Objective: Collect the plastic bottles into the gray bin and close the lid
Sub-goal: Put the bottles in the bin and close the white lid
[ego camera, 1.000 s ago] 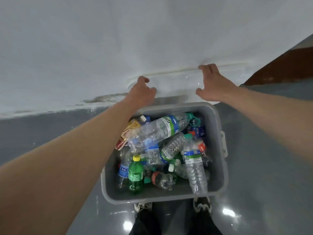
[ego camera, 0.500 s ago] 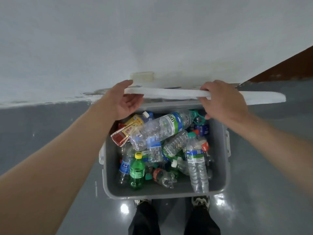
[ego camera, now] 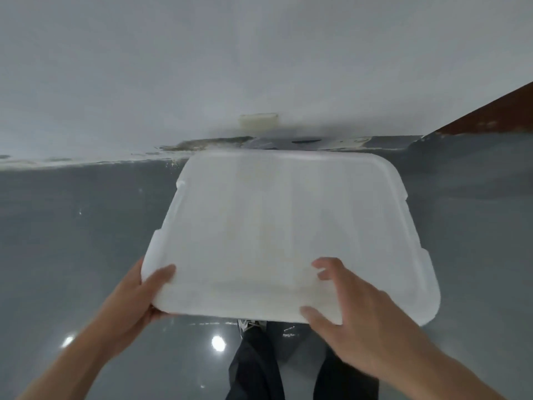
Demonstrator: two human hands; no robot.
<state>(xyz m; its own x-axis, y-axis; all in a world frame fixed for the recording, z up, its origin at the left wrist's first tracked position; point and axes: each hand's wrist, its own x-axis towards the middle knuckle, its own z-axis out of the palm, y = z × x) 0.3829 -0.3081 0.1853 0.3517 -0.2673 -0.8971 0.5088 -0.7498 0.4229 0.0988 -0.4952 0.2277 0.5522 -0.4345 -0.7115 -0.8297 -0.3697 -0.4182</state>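
Head view: I am holding the white lid (ego camera: 288,235) by its near edge, left hand (ego camera: 135,295) pinching, right hand (ego camera: 354,310) gripping. It is hiding the bin and bottles, and I think pressing it shut is left.

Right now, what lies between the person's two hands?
In the head view, the near edge of the white lid spans between the left hand and the right hand; both touch it. The bin beneath is hidden.
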